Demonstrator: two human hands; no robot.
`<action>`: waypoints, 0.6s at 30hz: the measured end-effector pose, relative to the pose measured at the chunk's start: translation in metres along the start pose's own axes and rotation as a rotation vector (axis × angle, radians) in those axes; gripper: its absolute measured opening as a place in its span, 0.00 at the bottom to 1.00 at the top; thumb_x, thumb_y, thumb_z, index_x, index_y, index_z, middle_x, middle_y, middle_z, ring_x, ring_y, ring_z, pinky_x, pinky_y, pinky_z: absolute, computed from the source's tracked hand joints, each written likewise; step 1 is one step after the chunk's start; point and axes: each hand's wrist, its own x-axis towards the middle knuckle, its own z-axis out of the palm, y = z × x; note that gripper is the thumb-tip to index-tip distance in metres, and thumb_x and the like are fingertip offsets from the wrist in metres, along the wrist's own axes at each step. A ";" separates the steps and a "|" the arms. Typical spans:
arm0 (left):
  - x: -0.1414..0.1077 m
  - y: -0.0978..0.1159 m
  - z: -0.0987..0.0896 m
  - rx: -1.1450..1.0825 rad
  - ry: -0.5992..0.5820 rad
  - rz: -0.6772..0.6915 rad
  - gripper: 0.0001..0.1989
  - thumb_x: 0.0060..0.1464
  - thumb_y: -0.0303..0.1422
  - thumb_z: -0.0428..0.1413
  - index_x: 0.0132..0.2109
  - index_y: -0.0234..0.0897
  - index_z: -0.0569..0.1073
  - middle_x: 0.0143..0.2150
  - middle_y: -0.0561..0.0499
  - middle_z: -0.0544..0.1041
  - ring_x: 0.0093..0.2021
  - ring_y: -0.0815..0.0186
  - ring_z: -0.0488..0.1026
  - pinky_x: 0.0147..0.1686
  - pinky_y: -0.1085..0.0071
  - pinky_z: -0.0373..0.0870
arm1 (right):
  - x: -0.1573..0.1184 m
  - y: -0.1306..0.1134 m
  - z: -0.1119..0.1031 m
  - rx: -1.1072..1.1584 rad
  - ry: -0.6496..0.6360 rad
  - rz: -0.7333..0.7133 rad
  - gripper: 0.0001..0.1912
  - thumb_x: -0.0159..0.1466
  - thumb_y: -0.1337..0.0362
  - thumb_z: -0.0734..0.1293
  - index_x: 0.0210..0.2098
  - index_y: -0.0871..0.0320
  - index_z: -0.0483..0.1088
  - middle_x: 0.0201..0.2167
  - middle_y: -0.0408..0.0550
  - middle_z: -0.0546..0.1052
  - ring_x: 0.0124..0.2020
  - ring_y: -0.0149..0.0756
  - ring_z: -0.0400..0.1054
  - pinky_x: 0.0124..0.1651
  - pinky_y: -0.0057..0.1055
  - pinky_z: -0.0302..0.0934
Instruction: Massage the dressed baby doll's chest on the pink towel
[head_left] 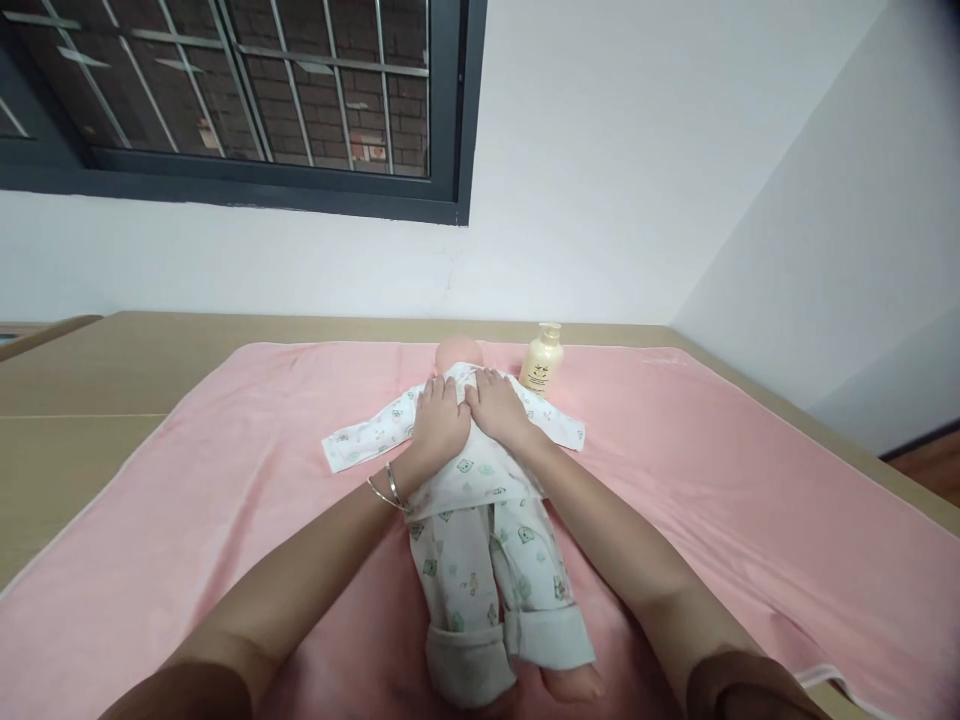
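Both hands laid flat on the upper body of a clothed doll on pink cloth.
Bottle beside it: label print too small to read. Doll's face not visible; one foot partly cut off. Left hand and right hand: fingers extended, slightly parted. Cloth covers much of the tan tabletop; white wall and barred window behind.

Soft matt pink cloth reaches near the worktop's far edge; the worktop looks smooth, the bangles shiny metal.
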 end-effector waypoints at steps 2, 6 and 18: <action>0.011 -0.013 -0.003 -0.065 -0.017 -0.001 0.29 0.65 0.33 0.40 0.69 0.24 0.59 0.73 0.34 0.59 0.74 0.47 0.52 0.72 0.49 0.49 | -0.015 -0.009 -0.001 -0.038 0.016 -0.008 0.30 0.74 0.61 0.50 0.68 0.77 0.56 0.68 0.68 0.62 0.72 0.54 0.52 0.72 0.47 0.45; 0.026 -0.026 -0.006 -0.119 -0.016 0.003 0.27 0.66 0.32 0.37 0.66 0.26 0.64 0.70 0.36 0.64 0.72 0.51 0.57 0.71 0.52 0.51 | -0.031 -0.017 -0.013 -0.102 0.025 -0.081 0.27 0.72 0.62 0.53 0.63 0.75 0.64 0.63 0.70 0.69 0.66 0.55 0.62 0.68 0.45 0.53; 0.024 -0.017 -0.010 -0.030 -0.006 0.052 0.23 0.65 0.35 0.41 0.60 0.28 0.67 0.64 0.33 0.70 0.66 0.48 0.65 0.66 0.50 0.60 | -0.015 -0.007 -0.019 -0.075 -0.061 -0.071 0.30 0.74 0.58 0.52 0.61 0.80 0.63 0.64 0.75 0.65 0.67 0.58 0.58 0.69 0.46 0.49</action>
